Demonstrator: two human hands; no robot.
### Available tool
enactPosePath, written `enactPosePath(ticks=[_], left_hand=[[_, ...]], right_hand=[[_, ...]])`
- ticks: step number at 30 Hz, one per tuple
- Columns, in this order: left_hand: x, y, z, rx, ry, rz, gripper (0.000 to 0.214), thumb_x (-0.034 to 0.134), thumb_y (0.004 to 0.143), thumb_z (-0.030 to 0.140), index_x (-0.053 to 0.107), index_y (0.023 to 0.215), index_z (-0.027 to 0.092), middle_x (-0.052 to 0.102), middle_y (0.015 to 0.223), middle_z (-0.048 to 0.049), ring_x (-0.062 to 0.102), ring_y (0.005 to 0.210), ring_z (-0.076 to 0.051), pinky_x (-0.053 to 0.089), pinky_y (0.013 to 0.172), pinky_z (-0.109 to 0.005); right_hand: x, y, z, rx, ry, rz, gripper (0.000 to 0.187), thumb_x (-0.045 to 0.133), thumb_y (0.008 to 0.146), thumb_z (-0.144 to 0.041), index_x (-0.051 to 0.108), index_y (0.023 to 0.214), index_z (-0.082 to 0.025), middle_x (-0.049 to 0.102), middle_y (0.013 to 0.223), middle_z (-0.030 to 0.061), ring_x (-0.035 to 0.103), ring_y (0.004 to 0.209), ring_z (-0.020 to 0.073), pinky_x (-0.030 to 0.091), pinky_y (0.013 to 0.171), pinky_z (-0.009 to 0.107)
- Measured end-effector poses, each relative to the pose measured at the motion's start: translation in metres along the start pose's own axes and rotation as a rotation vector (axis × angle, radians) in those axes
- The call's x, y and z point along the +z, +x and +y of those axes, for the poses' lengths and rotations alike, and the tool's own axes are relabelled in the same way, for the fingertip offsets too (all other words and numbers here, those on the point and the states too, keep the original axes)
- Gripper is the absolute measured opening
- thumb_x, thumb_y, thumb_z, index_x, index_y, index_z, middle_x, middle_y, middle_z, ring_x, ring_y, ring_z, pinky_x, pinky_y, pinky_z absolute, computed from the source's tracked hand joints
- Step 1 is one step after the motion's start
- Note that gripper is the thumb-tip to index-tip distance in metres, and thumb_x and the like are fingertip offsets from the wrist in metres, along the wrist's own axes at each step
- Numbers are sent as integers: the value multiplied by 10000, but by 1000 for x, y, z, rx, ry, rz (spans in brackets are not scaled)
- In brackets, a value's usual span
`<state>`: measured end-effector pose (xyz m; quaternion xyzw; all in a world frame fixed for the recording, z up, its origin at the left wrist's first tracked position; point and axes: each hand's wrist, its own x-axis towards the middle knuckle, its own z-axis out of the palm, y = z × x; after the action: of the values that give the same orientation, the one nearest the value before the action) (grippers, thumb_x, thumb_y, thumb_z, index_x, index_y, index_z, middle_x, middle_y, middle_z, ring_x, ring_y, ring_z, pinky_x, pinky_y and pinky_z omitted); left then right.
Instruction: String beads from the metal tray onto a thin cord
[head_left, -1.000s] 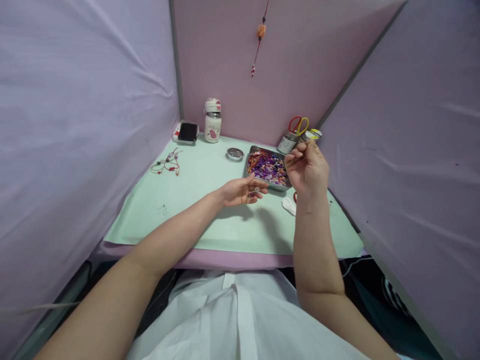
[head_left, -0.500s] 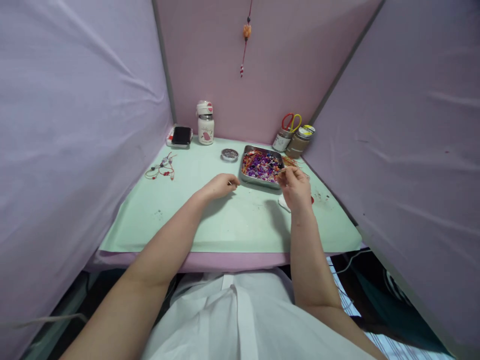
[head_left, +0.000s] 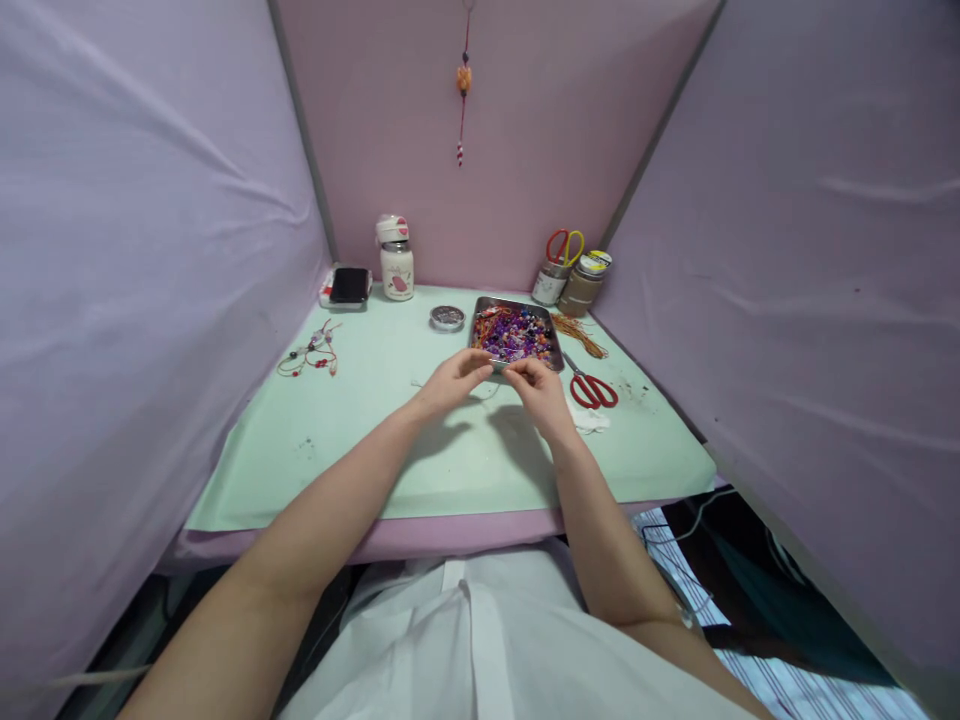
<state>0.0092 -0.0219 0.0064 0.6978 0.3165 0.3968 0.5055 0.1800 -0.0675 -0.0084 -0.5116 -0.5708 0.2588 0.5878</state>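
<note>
My left hand (head_left: 459, 378) and my right hand (head_left: 534, 388) meet just in front of the metal tray (head_left: 556, 352), fingertips pinched close together. A thin cord (head_left: 491, 388) hangs in a loop below the fingers, and its end seems to pass out to the left of my left hand. What sits right between the fingertips is too small to make out. Many small purple, orange and white beads (head_left: 517, 330) fill the tray. Red-handled scissors (head_left: 592, 390) lie open on the mat to the right of my right hand.
Behind stand a white bottle (head_left: 397, 272), a round tin (head_left: 448, 318), a jar (head_left: 583, 285) and a holder with scissors (head_left: 551, 283). Brown cords (head_left: 581, 335) lie right of the tray, beaded bracelets (head_left: 315, 355) at left. A white cloth (head_left: 589, 420) is near my right wrist.
My right hand has moved left from the tray's right side to meet my left hand, uncovering the red scissors. My left hand has shifted slightly right. The view has tilted a little.
</note>
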Motion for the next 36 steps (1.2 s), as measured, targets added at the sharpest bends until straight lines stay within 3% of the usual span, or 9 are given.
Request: enactPosePath(ticks=[3, 5, 8, 10, 15, 21, 32, 36], left_hand=[[20, -2, 1, -51, -217, -5, 194, 591, 856, 367, 579, 940, 192, 629, 950, -49, 579, 925, -149, 434, 865, -288], [24, -2, -2, -150, -308, -41, 247, 564, 869, 428, 549, 868, 182, 591, 792, -23, 561, 736, -126, 452, 741, -276], [21, 0, -6, -211, -296, -30, 247, 526, 890, 425, 519, 826, 186, 519, 658, 15, 423, 535, -88, 372, 557, -231], [18, 0, -7, -184, -225, 3, 201, 542, 879, 372, 515, 805, 187, 509, 642, 23, 380, 514, -82, 323, 524, -222], [16, 1, -8, -101, -9, 33, 114, 594, 795, 275, 546, 784, 172, 536, 674, 24, 455, 608, -100, 371, 609, -244], [15, 1, -14, -58, 142, 80, 165, 620, 755, 327, 618, 766, 162, 617, 736, -15, 520, 671, -130, 405, 668, -285], [14, 1, -13, -92, 74, 130, 215, 654, 718, 362, 676, 761, 152, 662, 759, -43, 553, 691, -145, 430, 683, -294], [15, 0, -7, -153, 28, 140, 205, 660, 696, 348, 676, 738, 148, 632, 700, -25, 523, 651, -128, 416, 655, -282]], right_hand=[[11, -7, -7, -56, -43, -25, 147, 662, 771, -354, 672, 721, -217, 584, 787, 7, 512, 748, 151, 405, 709, 283], [16, -10, -8, -60, -59, -23, 159, 634, 796, -356, 672, 729, -217, 575, 791, 10, 515, 759, 154, 406, 714, 286], [18, -11, -3, -36, -72, -3, 178, 610, 809, -368, 666, 754, -208, 577, 780, 9, 511, 741, 151, 403, 711, 288], [18, -10, 2, -9, -67, 21, 194, 607, 804, -385, 657, 774, -200, 585, 768, 9, 507, 732, 151, 403, 710, 287], [18, -10, 9, 57, -62, 78, 229, 593, 787, -402, 647, 805, -180, 606, 752, 18, 530, 762, 167, 419, 726, 294], [20, -11, 8, 88, -57, 87, 240, 584, 775, -410, 639, 786, -177, 623, 763, 34, 544, 769, 177, 430, 729, 304], [22, -11, 10, 133, -50, 77, 265, 580, 773, -432, 638, 796, -174, 655, 789, 43, 566, 759, 181, 450, 734, 309], [20, -10, 11, 120, -20, 88, 291, 529, 817, -433, 659, 885, -181, 681, 889, 54, 587, 841, 191, 456, 802, 325]])
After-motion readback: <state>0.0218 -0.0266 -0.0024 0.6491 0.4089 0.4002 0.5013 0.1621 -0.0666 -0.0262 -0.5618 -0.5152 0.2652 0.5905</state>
